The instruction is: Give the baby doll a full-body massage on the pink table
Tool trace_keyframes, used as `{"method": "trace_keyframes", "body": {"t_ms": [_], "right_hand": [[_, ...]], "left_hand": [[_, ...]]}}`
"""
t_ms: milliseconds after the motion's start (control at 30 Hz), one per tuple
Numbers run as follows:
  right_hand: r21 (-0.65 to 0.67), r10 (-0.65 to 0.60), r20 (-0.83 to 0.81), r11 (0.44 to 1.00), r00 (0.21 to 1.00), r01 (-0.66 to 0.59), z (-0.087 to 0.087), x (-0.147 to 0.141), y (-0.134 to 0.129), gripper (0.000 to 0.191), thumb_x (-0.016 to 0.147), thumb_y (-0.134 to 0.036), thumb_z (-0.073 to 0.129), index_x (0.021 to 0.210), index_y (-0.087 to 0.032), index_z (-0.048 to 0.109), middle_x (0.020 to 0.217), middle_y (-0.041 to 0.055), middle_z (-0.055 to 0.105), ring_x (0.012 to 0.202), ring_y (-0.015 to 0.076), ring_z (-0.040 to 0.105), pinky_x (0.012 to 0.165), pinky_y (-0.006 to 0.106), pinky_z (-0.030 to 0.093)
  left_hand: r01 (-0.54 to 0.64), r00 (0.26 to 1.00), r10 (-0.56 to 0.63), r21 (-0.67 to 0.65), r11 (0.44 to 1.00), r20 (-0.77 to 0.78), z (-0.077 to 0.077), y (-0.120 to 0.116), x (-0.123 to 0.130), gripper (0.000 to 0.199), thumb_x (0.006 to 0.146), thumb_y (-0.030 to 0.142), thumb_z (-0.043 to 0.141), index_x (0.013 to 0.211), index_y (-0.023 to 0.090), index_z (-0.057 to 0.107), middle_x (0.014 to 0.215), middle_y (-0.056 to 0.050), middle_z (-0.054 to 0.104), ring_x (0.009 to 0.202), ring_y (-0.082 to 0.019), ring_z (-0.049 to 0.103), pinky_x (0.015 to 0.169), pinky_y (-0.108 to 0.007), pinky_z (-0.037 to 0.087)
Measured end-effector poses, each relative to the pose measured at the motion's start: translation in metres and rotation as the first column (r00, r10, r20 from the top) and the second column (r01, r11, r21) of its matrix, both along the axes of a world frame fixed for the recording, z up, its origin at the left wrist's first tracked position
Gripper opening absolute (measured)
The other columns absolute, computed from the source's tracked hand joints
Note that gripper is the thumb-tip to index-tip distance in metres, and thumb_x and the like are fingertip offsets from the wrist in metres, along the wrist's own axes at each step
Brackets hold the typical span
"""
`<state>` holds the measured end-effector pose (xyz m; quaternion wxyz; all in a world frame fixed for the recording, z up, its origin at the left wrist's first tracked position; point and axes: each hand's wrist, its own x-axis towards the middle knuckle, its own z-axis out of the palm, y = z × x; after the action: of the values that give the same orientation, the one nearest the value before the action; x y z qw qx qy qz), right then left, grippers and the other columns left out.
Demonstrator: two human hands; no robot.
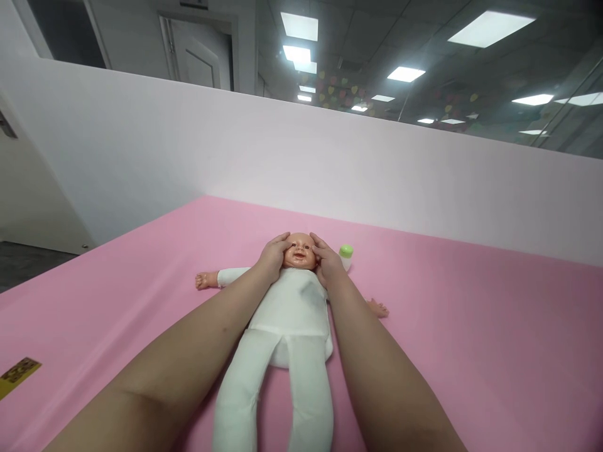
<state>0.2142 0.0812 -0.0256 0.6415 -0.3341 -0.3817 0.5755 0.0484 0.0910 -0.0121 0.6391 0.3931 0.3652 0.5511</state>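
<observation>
Pink mat [471, 333]: doll [289, 301] lay face-up near the centre, arms spread. My left hand [273, 258] and right hand [331, 260] cupped its head [300, 251] from either side. Positioning looked done; letting go, not yet. Green-capped bottle [346, 252] sat just right.

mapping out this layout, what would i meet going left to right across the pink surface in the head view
Yellow-and-dark code label, one doll hand, the person's left hand, the doll's head, the person's right hand, green-topped bottle, the other doll hand.
</observation>
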Motion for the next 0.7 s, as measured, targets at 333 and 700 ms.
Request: {"method": "trace_keyframes", "body": {"t_ms": [333, 700], "right_hand": [[0.025, -0.101, 0.223, 0.995, 0.970, 0.098, 0.011, -0.011, -0.004, 0.069, 0.069, -0.040, 0.094, 0.130, -0.026, 0.063, 0.129, 0.0078, 0.069, 0.111, 0.0289, 0.070, 0.099, 0.048, 0.059], [0.005, -0.059, 0.186, 0.998, 0.981, 0.059, 0.014, -0.006, -0.007, 0.069, 0.068, -0.040, 0.096, 0.128, -0.025, 0.066, 0.124, 0.0073, 0.071, 0.109, 0.0286, 0.071, 0.100, 0.047, 0.059]], "left_hand": [[0.005, 0.996, -0.002, 0.031, 1.000, -0.088, 0.001, -0.002, 0.003, 0.085, 0.071, 0.037, 0.082, 0.149, 0.021, 0.050, 0.137, -0.014, 0.058, 0.108, -0.018, 0.069, 0.099, -0.033, 0.059], [-0.019, 0.989, 0.030, 0.078, 0.997, -0.142, -0.007, 0.007, 0.001, 0.084, 0.070, 0.047, 0.088, 0.143, 0.019, 0.056, 0.137, -0.014, 0.058, 0.108, -0.017, 0.068, 0.098, -0.031, 0.058]]}}
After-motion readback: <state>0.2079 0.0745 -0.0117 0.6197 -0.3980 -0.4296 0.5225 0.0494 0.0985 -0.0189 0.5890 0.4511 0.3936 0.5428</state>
